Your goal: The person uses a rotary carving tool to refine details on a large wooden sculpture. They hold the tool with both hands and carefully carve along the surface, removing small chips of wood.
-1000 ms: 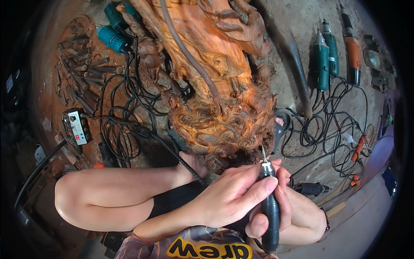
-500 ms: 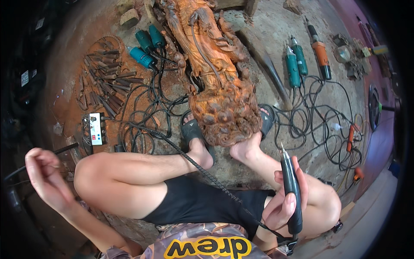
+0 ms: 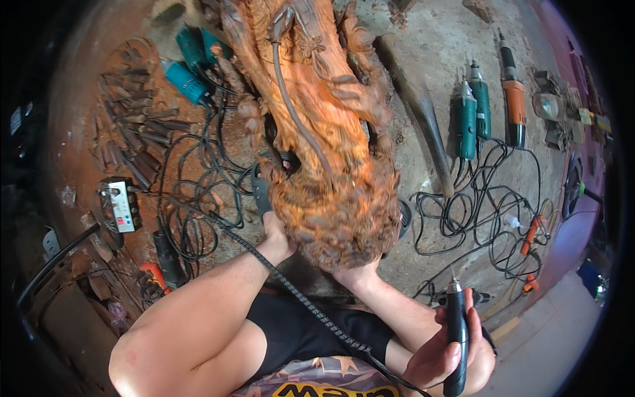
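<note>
My right hand (image 3: 439, 354) is closed around a slim black rotary carving handpiece (image 3: 456, 337). Its thin bit points up and away from me, apart from the carving. The cable with a spiral wrap (image 3: 291, 284) runs across my lap from the left toward that hand. Between my feet lies a large reddish-brown wood carving (image 3: 331, 119), with draped folds and a knobbly, rough base nearest me. A thin curved rod shape runs along its front. My left hand is out of view.
Several wooden-handled chisels (image 3: 135, 132) lie on the dusty left floor, near teal power tools (image 3: 182, 83) and a white power box (image 3: 122, 205). A dark wooden club (image 3: 423, 112), green grinders (image 3: 467, 122) and an orange grinder (image 3: 514, 112) lie right, among tangled cords (image 3: 456, 218).
My left hand, raised at the left before, has gone out of view. The carving appears larger and lower in the picture as the view shifts. My right hand keeps the handpiece, now lower in the picture.
</note>
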A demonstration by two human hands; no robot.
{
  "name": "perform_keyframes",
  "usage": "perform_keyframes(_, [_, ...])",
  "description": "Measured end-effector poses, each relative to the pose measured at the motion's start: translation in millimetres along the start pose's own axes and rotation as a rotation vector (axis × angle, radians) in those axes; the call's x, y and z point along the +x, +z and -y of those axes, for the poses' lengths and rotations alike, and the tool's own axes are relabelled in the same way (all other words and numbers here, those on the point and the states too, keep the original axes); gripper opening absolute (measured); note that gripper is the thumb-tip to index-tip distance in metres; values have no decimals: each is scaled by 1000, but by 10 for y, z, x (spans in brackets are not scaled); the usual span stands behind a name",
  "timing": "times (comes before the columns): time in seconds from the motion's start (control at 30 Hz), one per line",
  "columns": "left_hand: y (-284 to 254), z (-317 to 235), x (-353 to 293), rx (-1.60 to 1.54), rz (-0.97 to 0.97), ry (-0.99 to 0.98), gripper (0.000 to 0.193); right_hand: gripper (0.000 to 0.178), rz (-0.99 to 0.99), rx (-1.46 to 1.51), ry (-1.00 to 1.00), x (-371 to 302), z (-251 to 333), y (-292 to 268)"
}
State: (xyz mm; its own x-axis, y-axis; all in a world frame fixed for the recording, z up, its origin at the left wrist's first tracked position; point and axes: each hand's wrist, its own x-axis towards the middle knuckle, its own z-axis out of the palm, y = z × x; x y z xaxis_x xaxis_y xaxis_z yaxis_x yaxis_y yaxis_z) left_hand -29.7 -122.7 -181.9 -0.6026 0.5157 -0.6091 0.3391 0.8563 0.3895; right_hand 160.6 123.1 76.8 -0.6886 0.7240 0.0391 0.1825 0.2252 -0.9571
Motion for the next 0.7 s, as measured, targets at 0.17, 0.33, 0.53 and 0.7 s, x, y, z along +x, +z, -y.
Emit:
perform_keyframes(0.17, [-62, 54, 189, -53, 133, 7, 13, 64, -27, -9, 151, 534, 82, 583])
perform_keyframes(0.33, [-1503, 73, -256, -349, 668, 135, 11, 64, -35, 35, 43, 681, 231, 625])
perform_keyframes(0.53, [-2186, 715, -618, -463, 594, -280, 10, 66, -393, -86, -18, 495, 448, 677])
perform_keyframes(0.7, [-1435, 861, -180, -268, -358, 199, 26, 65, -340, -106, -8, 49, 626, 512])
